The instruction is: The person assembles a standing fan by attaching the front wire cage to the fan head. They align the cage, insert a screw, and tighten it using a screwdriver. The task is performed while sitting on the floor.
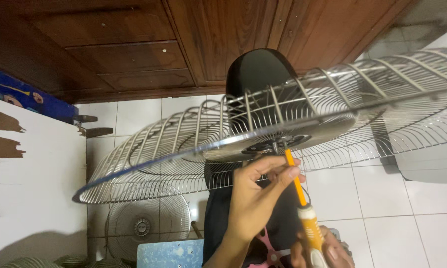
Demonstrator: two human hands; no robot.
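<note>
A big wire fan guard [283, 129] fills the middle and right of the frame, tilted above the white tile floor [407, 218]. An orange screwdriver [303, 203] points up at its hub. Keep the tip straight in the screw, I think. The left hand [258, 193] reaches up, fingers pinched near the shaft. The right hand [327, 250], at the bottom edge, wraps the handle.
</note>
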